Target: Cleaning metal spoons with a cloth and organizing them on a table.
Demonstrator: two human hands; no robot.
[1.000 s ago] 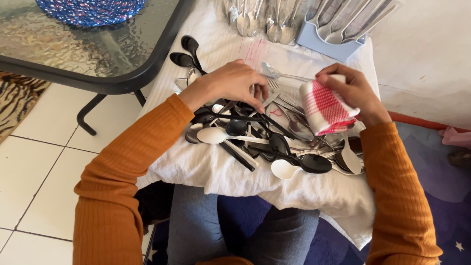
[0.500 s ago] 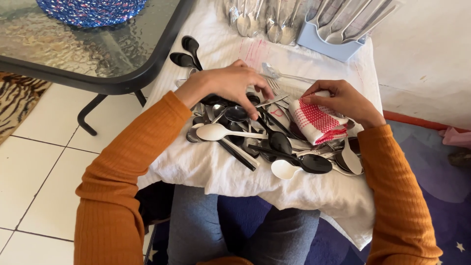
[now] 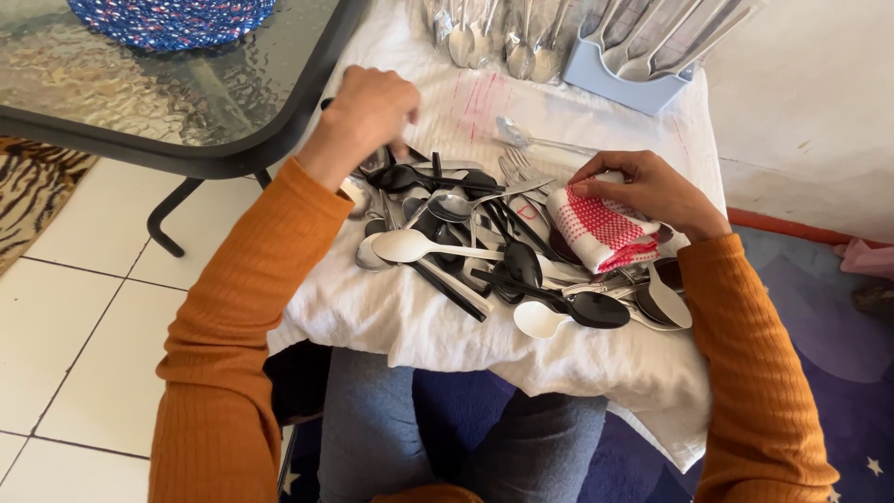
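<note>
Mid-sort – left hand [image 3: 372, 112] pinching a black spoon [image 3: 424, 177] from the pile, right hand [image 3: 652, 191] gripping the cloth [image 3: 601, 233] – wiping probably comes next.

- A glass-topped table [image 3: 140, 84] with a dark frame stood at the upper left.
- A blue patterned mat [image 3: 172, 14] lay on its glass.
- A pale blue cutlery holder [image 3: 619, 74] sat at the top, handles leaning inside.
- A striped rug [image 3: 33, 191] showed at the left edge, on white floor tiles [image 3: 84, 326].
</note>
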